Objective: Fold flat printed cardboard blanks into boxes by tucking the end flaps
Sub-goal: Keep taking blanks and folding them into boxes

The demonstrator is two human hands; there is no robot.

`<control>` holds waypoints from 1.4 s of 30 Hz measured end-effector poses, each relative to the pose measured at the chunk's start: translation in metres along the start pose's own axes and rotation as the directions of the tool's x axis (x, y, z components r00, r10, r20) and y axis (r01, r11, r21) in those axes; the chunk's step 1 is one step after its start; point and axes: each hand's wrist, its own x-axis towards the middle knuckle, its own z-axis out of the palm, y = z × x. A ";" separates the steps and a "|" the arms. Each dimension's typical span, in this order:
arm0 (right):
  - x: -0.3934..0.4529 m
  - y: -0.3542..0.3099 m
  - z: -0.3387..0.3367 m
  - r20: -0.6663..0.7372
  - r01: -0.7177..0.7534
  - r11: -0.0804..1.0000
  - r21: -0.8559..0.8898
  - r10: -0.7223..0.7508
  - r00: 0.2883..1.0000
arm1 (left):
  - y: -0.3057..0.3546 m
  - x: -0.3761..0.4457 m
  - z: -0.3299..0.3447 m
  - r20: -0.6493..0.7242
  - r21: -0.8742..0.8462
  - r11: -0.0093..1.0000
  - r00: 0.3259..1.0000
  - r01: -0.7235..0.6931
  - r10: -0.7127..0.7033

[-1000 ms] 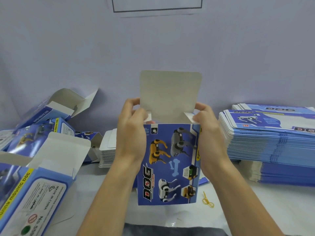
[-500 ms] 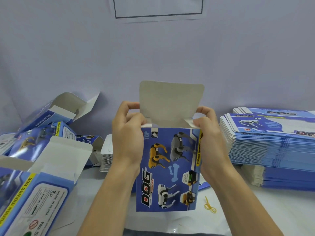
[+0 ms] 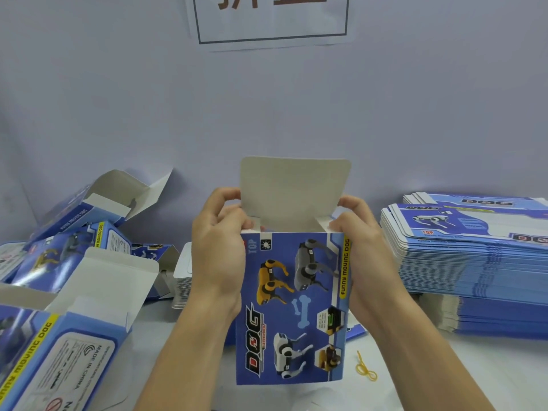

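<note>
Box (image 3: 292,307) stands upright in mid-air between both hands, printed front toward the camera, over the white table (image 3: 474,375). Its top flap (image 3: 293,188) sticks straight up, grey inside showing, with the two small side flaps (image 3: 323,224) bent partly inward below it. The left hand (image 3: 218,250) grips the box's upper left edge, fingers curled round the corner and fingertips at the base of the top flap. The right hand (image 3: 360,250) grips the upper right edge the same way, thumb on the right side flap and fingers curled behind. The box's lower end hangs just above the table.

To the right lies a tall stack of flat blanks (image 3: 468,262). On the left, folded boxes (image 3: 74,292) lie in a loose heap with their flaps open. A smaller stack of white card (image 3: 182,277) sits behind the left hand. A yellow rubber band (image 3: 366,369) lies on the table near the box's lower right corner. A paper sign (image 3: 271,19) hangs on the wall above.
</note>
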 end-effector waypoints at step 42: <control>-0.011 -0.050 -0.038 0.159 -0.213 0.899 -0.382 0.291 0.943 | 0.037 -0.005 -0.030 0.402 0.319 0.879 0.789 0.354 -0.464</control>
